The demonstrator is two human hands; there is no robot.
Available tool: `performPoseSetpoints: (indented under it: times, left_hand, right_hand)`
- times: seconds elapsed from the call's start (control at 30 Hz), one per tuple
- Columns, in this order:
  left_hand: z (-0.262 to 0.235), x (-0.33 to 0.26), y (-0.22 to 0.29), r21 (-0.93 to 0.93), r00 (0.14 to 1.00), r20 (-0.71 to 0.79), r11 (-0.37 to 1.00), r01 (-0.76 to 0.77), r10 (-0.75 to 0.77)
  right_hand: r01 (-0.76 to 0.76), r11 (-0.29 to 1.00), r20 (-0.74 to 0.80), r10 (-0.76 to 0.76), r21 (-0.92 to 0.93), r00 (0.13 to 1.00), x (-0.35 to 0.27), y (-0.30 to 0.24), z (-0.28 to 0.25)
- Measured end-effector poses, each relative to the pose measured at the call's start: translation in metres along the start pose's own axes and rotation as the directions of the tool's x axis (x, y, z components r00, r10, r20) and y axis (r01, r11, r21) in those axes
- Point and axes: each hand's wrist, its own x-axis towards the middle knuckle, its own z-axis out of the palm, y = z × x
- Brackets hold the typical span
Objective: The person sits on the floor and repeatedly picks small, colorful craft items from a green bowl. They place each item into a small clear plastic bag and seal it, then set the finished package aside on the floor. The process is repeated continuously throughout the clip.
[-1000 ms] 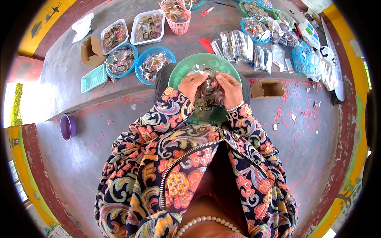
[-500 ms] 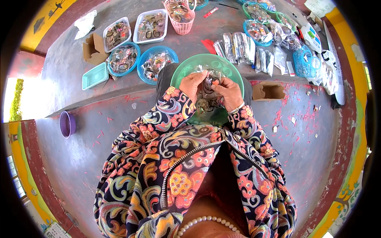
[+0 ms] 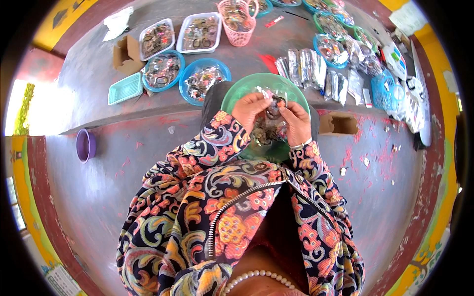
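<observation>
A green plastic bowl (image 3: 234, 92) rests on my lap, and a heap of small clear packets (image 3: 268, 135) with dark contents lies in it. Above that heap, both hands pinch a small clear plastic packet (image 3: 273, 112) with a dark ring-shaped item, which looks like a hair tie. My left hand (image 3: 249, 109) grips its upper left part between thumb and fingers. My right hand (image 3: 297, 123) pinches the right side, close to a small orange-red piece. The fingers partly cover the packet, so its exact contents are hard to make out.
Ahead on the grey table stand blue basins (image 3: 205, 63), white trays (image 3: 199, 16) and a pink basket (image 3: 237, 24) of similar packets. Flat plastic sleeves (image 3: 301, 68) lie to the right, near a blue basket (image 3: 387, 91). On the floor are a cardboard box (image 3: 338, 123) and purple tub (image 3: 86, 146).
The whole view has shifted, so the scene sits further right and slightly lower. My hands still hold the packet over the bowl, with the fingers slightly repositioned on it.
</observation>
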Motion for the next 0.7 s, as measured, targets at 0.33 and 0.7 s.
performPoseSetpoints:
  times: [0.33,0.7]
  left_hand:
    - [0.010,-0.008,0.009,0.057,0.994,-0.096,0.997,-0.043,0.049]
    - [-0.042,0.001,0.082,-0.053,0.894,-0.277,0.923,-0.381,0.353]
  right_hand:
    - [0.219,0.243,0.018,-0.628,-0.945,0.778,0.014,-0.024,-0.044]
    - [0.237,0.786,-0.126,-0.369,-0.571,0.921,0.021,0.009,-0.081]
